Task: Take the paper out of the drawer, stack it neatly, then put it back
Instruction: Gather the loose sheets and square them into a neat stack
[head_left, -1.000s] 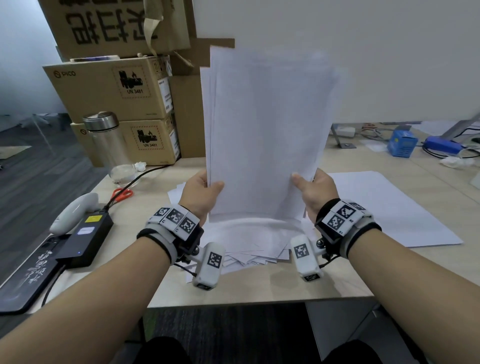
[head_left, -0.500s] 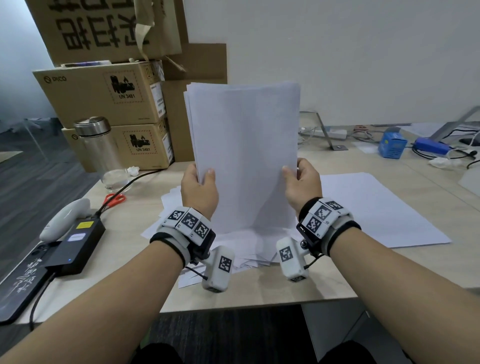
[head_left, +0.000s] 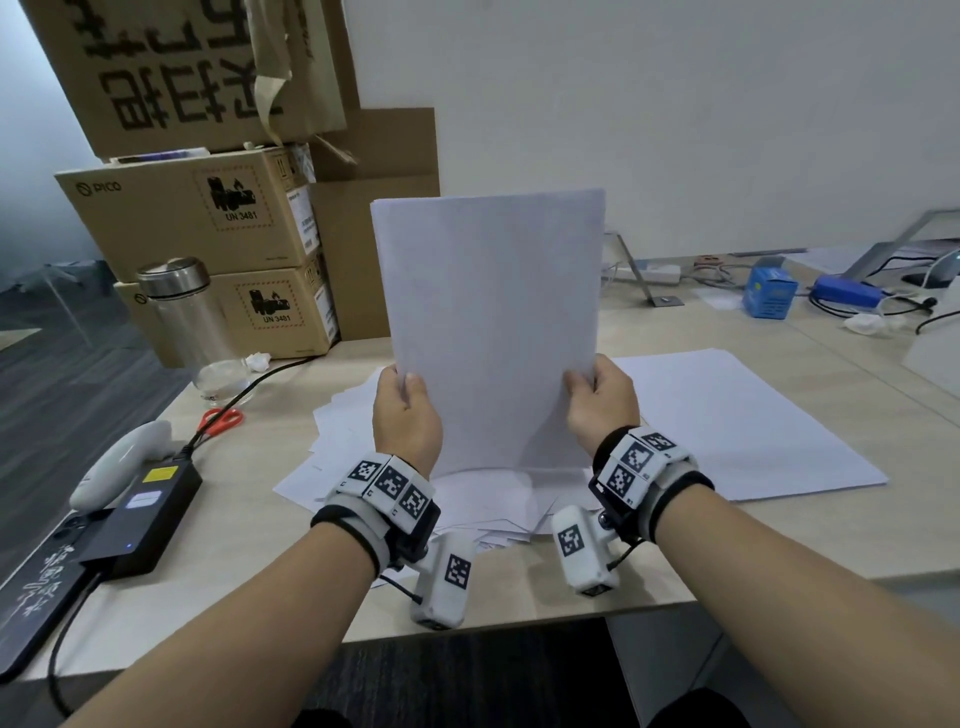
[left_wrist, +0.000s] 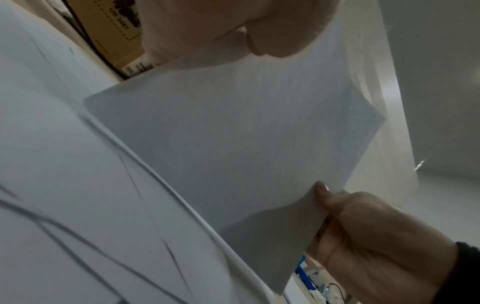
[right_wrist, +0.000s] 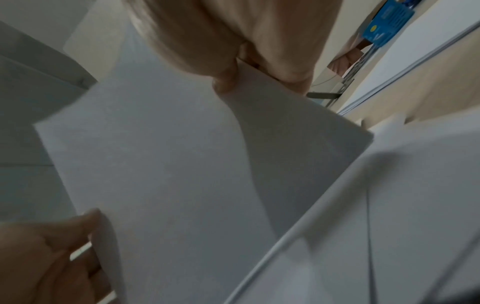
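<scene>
From the head view, the left hand (head_left: 405, 421) and right hand (head_left: 602, 402) each pinch a side edge of one upright white stack (head_left: 493, 327), its bottom edge on loose sheets (head_left: 337, 447) spread over the pale bench (head_left: 270, 587); one large flat sheet (head_left: 737, 421) lies at 3 o'clock, three cardboard boxes (head_left: 197, 218) at 10 o'clock. From the left wrist, the right thumb and fingers (left_wrist: 324, 195) grip the smooth stack's far edge. From the right wrist, the left fingers (right_wrist: 85, 222) clamp the opposite edge.
</scene>
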